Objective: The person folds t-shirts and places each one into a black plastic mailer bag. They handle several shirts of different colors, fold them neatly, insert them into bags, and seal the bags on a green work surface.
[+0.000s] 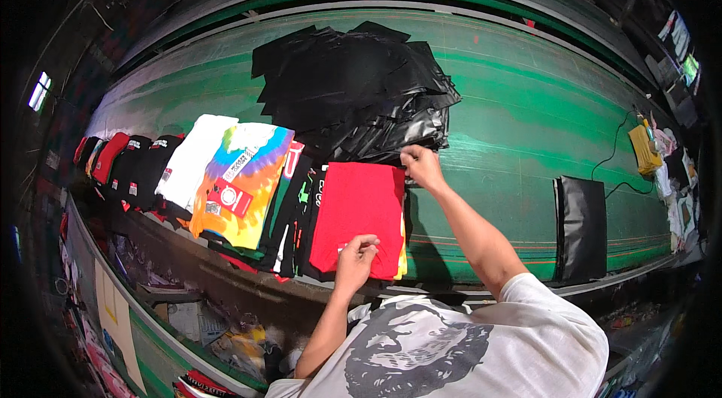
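Observation:
A folded red T-shirt (361, 200) lies on top of a stack of folded garments in front of me. My left hand (356, 264) is over its near edge by the neckline, fingers curled; a small pale label shows beside them. Just off the shirt's far right corner is my right hand (424, 168), its fingers bent inward. Whether either hand pinches fabric cannot be made out. Directly beyond the shirt spreads a large heap of flat black plastic bags (350, 76). Left of the shirt, a folded tie-dye T-shirt (245, 178) with a red hang tag (230, 198) tops another stack.
A row of folded shirts, including a white one (197, 161) and black ones (135, 172), runs left along the green table (519, 116). A black plastic-wrapped stack (581, 229) stands near the right front edge. Beyond it are a yellow object (643, 150), a dark cord and cloth scraps.

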A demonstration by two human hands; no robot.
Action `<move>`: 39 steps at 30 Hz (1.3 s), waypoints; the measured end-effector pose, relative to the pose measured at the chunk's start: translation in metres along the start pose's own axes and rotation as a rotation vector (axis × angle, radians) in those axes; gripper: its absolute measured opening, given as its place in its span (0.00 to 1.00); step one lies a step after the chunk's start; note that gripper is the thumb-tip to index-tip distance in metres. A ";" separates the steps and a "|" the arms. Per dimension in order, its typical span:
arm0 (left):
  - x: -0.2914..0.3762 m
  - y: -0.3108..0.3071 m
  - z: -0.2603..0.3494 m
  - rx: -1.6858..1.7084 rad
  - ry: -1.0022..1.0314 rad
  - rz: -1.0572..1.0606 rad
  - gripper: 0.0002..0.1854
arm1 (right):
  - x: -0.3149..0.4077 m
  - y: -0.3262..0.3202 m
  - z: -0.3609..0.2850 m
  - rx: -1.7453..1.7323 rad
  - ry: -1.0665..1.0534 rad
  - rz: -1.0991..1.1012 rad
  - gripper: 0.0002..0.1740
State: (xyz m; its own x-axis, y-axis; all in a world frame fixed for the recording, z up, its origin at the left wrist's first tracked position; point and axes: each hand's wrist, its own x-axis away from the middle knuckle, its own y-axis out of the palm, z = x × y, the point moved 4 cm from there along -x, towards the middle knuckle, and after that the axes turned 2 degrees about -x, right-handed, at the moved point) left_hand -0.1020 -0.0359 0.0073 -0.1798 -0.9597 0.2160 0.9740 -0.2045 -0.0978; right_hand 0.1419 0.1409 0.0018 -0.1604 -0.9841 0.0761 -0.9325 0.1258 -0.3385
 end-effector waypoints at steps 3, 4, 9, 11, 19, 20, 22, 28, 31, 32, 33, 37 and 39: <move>-0.013 0.005 -0.002 0.012 -0.022 -0.049 0.13 | -0.052 0.004 0.000 -0.005 0.039 0.093 0.18; -0.018 0.008 0.001 0.021 -0.032 -0.063 0.12 | -0.071 0.005 0.009 -0.058 0.090 0.114 0.19; -0.031 0.013 -0.001 0.024 -0.077 -0.096 0.12 | -0.123 0.016 0.014 -0.086 0.211 0.196 0.15; -0.034 0.012 -0.005 0.026 -0.090 -0.098 0.13 | -0.134 0.019 0.009 -0.097 0.265 0.182 0.14; -0.035 0.008 -0.002 0.089 -0.121 -0.097 0.12 | -0.104 0.016 0.018 -0.332 0.315 0.216 0.15; -0.036 0.009 -0.001 0.097 -0.120 -0.103 0.12 | -0.088 0.009 0.022 -0.387 0.321 0.246 0.15; -0.032 0.011 0.000 0.119 -0.123 -0.096 0.13 | -0.047 0.002 0.032 -0.471 0.306 0.270 0.15; -0.039 0.055 0.004 0.270 -0.236 -0.295 0.16 | 0.127 -0.051 0.063 -0.492 0.335 0.375 0.16; -0.054 0.098 -0.012 0.367 -0.295 -0.332 0.22 | 0.198 -0.076 0.088 -0.530 0.344 0.426 0.17; -0.059 0.113 -0.013 0.413 -0.342 -0.272 0.23 | 0.218 -0.083 0.097 -0.552 0.339 0.450 0.17; -0.063 0.126 -0.016 0.457 -0.389 -0.212 0.25 | 0.235 -0.089 0.100 -0.546 0.361 0.449 0.17; -0.079 0.161 -0.055 0.157 -0.270 -0.102 0.26 | 0.290 -0.100 0.107 -0.436 0.438 0.261 0.13; -0.075 0.172 -0.068 0.135 -0.348 -0.167 0.23 | 0.305 -0.094 0.116 -0.511 0.463 0.180 0.09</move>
State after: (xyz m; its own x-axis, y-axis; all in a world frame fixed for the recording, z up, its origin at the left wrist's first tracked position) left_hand 0.0697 -0.0123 -0.0920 -0.3019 -0.7885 0.5358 0.9490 -0.3023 0.0898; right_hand 0.2176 -0.1858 -0.0518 -0.3410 -0.8027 0.4893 -0.8955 0.4357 0.0906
